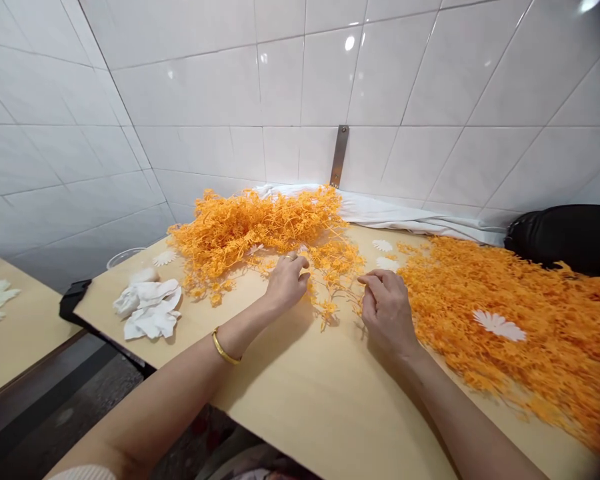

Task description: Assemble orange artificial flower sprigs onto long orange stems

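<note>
Between my hands on the pale wooden table (300, 387) lies a loose orange artificial flower sprig (329, 309) with thin stems and tiny blossoms. My left hand (286, 285), with a gold bangle on its wrist, is at the sprig's left side. Its fingers are curled, and whatever they hold is hidden. On the other side, my right hand (387, 310) pinches the sprig's thin stem end between thumb and forefinger. Just beyond my left hand rises a bushy heap of orange sprigs (260, 223). A wide pile of similar orange sprigs (520, 307) spreads to the right of my right hand.
White petal cut-outs (499, 325) lie on the right pile and about the table. Crumpled white cloth (153, 310) sits at the left edge. A black bag (570, 233) stands at back right, and white fabric (400, 213) runs along the tiled wall. Another table (25, 333) is at left.
</note>
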{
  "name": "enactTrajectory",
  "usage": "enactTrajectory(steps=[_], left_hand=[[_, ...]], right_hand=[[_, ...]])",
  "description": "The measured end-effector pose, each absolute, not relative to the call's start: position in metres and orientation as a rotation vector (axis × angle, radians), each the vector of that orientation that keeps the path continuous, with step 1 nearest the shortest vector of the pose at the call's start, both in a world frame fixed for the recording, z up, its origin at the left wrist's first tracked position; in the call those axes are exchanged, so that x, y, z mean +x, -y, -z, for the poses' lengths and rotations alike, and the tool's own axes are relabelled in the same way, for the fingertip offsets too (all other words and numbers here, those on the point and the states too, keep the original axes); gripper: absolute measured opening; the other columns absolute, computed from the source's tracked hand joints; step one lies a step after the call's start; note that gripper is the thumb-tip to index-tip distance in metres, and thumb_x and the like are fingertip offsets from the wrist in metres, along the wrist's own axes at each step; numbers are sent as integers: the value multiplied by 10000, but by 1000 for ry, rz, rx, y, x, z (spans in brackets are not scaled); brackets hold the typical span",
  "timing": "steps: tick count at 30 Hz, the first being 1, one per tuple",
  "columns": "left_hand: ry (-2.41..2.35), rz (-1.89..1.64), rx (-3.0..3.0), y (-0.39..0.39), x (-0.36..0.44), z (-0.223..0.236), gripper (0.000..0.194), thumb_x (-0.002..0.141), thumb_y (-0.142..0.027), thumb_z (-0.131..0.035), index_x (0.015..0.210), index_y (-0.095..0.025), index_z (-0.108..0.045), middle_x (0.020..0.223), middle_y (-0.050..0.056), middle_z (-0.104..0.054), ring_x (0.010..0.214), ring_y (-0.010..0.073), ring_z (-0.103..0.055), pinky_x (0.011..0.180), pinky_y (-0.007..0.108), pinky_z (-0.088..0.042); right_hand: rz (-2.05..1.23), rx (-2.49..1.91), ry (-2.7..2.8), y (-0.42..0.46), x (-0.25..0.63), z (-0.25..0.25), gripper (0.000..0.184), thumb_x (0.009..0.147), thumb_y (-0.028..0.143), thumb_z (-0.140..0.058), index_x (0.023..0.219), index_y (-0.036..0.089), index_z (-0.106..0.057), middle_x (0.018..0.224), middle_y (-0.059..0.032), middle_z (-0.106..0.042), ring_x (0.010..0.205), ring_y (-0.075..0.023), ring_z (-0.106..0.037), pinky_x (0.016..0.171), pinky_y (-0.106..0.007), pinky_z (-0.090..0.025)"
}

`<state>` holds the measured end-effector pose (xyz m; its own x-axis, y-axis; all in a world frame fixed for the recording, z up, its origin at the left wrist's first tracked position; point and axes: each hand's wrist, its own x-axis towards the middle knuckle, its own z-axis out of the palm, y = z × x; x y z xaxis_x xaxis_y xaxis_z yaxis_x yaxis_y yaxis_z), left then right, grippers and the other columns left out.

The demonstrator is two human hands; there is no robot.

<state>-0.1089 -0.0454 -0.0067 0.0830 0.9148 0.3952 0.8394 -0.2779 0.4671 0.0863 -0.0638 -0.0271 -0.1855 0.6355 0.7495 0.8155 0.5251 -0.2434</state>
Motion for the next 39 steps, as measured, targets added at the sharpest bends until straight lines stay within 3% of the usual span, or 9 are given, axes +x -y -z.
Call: enactTrajectory(steps=[6,11,20,25,28,32,35,39], left_hand=[[-1462,-709,2555,60,-104,2,209,733,-112,-394,646,-183,-570,652,31,-571,730,168,-466,667,278,-347],[-1403,-629,2628,71,-112,8,170,725,-143,-427,610,-169,-549,606,35,-556,766,177,-470,681,276,-341],[-1136,-597,2555,88,-123,0,235,792,-307,-431,689,-172,-594,646,25,-574,705,147,-484,711,275,-345],[-988,-664,2583,101,-118,-2,414,639,-494,-591,896,-169,-600,835,60,-577,830,191,-469,725,297,-368],[-884,-738,2594,106,-116,-3,384,691,-435,-568,968,-170,-584,932,75,-579,900,196,-459,774,309,-368],[-835,-818,2664,102,-104,-11,255,828,-197,-363,957,-162,-580,846,62,-609,807,152,-493,785,304,-366],[-814,-630,2885,89,-82,-16,262,761,-118,-411,945,-175,-587,887,64,-603,844,172,-488,771,313,-370],[-833,-207,3115,69,-54,-12,142,662,-149,-517,759,-158,-620,912,99,-581,932,230,-473,756,341,-373]], right_hand=[[107,-1023,1993,75,80,15,285,711,44,-392,878,191,-570,853,-67,-536,827,-201,-492,730,-345,-396],[-235,-981,2340,86,64,15,229,768,208,-472,982,185,-549,915,-72,-546,825,-185,-502,732,-320,-402],[-575,-1100,2150,99,79,22,258,744,74,-388,891,186,-567,798,-18,-574,734,-134,-512,671,-256,-388],[-685,-1258,1988,123,90,13,240,720,81,-392,857,192,-554,688,9,-535,617,-121,-476,583,-241,-378],[-561,-1284,1967,143,102,12,228,737,78,-383,846,193,-547,776,-17,-546,700,-137,-495,634,-260,-392],[-67,-1266,2127,169,115,21,253,750,62,-395,885,188,-567,888,-70,-539,853,-194,-469,757,-353,-364],[220,-1212,2237,184,116,29,259,730,43,-423,899,166,-575,855,-87,-544,855,-217,-448,791,-416,-333],[219,-1110,2271,203,110,34,284,709,-9,-402,889,145,-557,801,-79,-552,810,-200,-445,767,-389,-355]])
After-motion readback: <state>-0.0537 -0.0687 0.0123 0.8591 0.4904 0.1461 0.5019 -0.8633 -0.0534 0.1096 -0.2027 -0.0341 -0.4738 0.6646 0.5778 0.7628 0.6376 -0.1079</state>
